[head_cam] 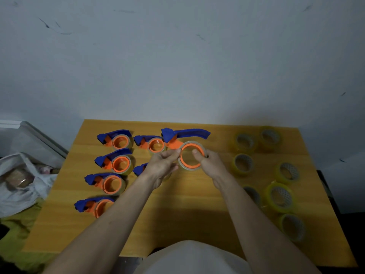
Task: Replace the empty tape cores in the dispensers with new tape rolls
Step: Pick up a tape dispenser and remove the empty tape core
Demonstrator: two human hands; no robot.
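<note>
I hold a blue and orange tape dispenser above the middle of the wooden board. A near-empty tape core sits around its orange wheel. My left hand pinches the wheel's left rim. My right hand grips the right rim, thumb inside the ring. Several more blue and orange dispensers lie on the left half of the board. Several yellow tape rolls lie on the right half.
A white plastic bag with packed items lies left of the board on a green cloth. A grey wall rises directly behind the board. The floor at the right edge is dark.
</note>
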